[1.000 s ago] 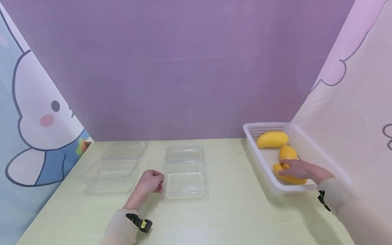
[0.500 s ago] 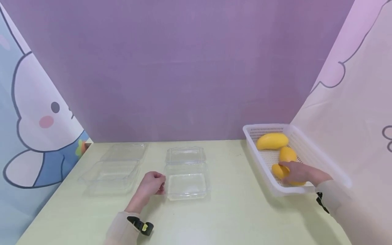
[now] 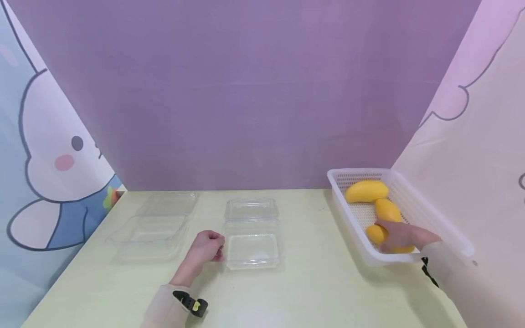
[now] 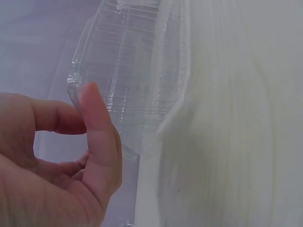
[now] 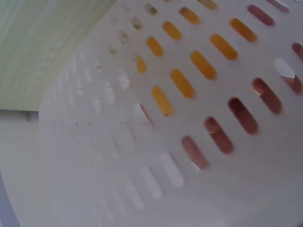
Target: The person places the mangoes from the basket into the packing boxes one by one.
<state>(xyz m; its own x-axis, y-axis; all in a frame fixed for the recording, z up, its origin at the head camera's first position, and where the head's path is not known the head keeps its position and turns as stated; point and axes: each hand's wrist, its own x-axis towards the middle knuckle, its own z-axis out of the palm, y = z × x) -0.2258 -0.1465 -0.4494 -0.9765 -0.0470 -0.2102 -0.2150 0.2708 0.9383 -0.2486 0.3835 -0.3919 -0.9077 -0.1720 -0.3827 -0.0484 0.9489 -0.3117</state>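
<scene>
My left hand (image 3: pixel 205 247) pinches the left edge of a clear plastic clamshell box (image 3: pixel 253 248) that lies with its lid folded back on the table. In the left wrist view, thumb and fingers of that hand (image 4: pixel 71 161) meet at the corner of the box's rim (image 4: pixel 73 78). On the right, my right hand (image 3: pixel 399 234) reaches into a white perforated basket (image 3: pixel 430 212) and grips the nearest yellow mango (image 3: pixel 375 233), covering its middle. Two more mangoes, one in the middle (image 3: pixel 387 210) and one at the back (image 3: pixel 366 191), lie behind it.
A second, larger clear box (image 3: pixel 147 234) stands with its lid laid back at the left of the table (image 3: pixel 303 291). A purple backdrop (image 3: pixel 262 95) rises behind the table. Through the basket's slotted wall (image 5: pixel 156 151), yellow and fingers show in the right wrist view.
My right hand has shifted slightly left and lower over the nearest mango, its fingers now further around it. The left hand has stayed at the box's edge.
</scene>
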